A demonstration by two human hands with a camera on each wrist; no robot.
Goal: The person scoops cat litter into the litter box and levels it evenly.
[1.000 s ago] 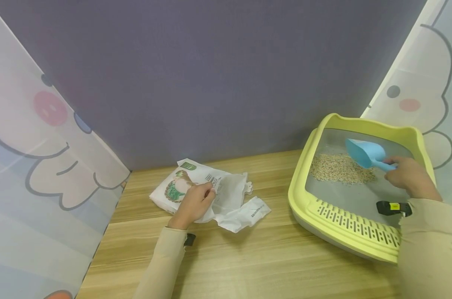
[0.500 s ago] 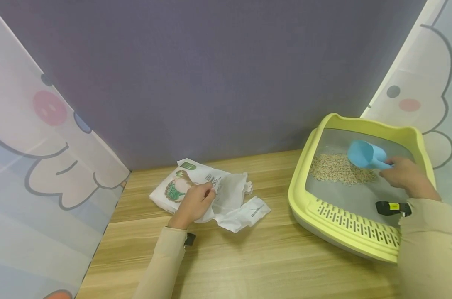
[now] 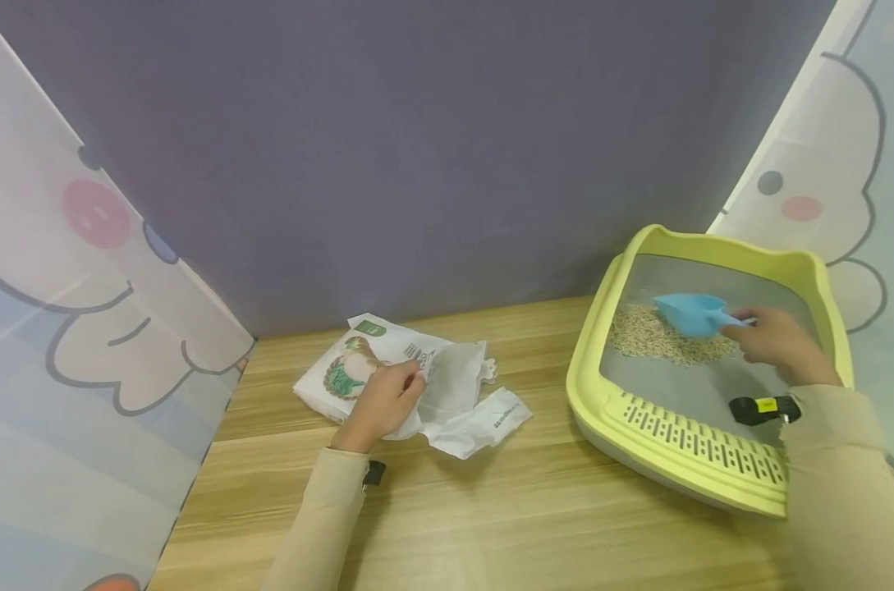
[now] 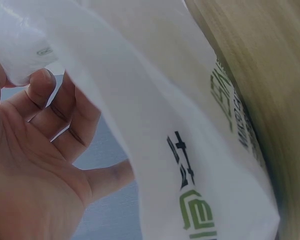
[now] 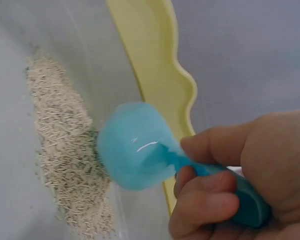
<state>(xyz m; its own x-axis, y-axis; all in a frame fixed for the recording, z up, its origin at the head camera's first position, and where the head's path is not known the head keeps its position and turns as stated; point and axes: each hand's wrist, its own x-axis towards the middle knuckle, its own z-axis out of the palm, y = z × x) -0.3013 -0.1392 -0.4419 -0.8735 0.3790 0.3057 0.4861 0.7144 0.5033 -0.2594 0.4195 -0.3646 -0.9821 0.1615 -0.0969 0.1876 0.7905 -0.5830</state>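
My right hand (image 3: 775, 343) grips the handle of a light blue scoop (image 3: 694, 314) above a patch of pale pellet litter (image 3: 642, 335) in the litter box (image 3: 590, 361). In the right wrist view the scoop's rounded outside (image 5: 135, 150) faces the camera, so its inside is hidden. A white printed litter bag (image 3: 328, 382) lies on its side, its torn mouth toward the box. My left hand (image 3: 387, 402) pinches the upper edge of that mouth. The left wrist view shows the fingertips on the white film (image 4: 20, 65), with the other fingers loosely bent.
The wooden table (image 3: 491, 525) runs between bag and box. A torn bag flap (image 3: 476, 423) spreads toward the box. A dark partition (image 3: 432, 164) rises behind, with printed side panels (image 3: 107, 328). The box has a raised yellow rim and a slotted front step (image 3: 705, 447).
My right hand has moved left and turned, bringing the scoop over the pellets; its opening no longer faces the head camera. The left hand holds the bag in the same place.
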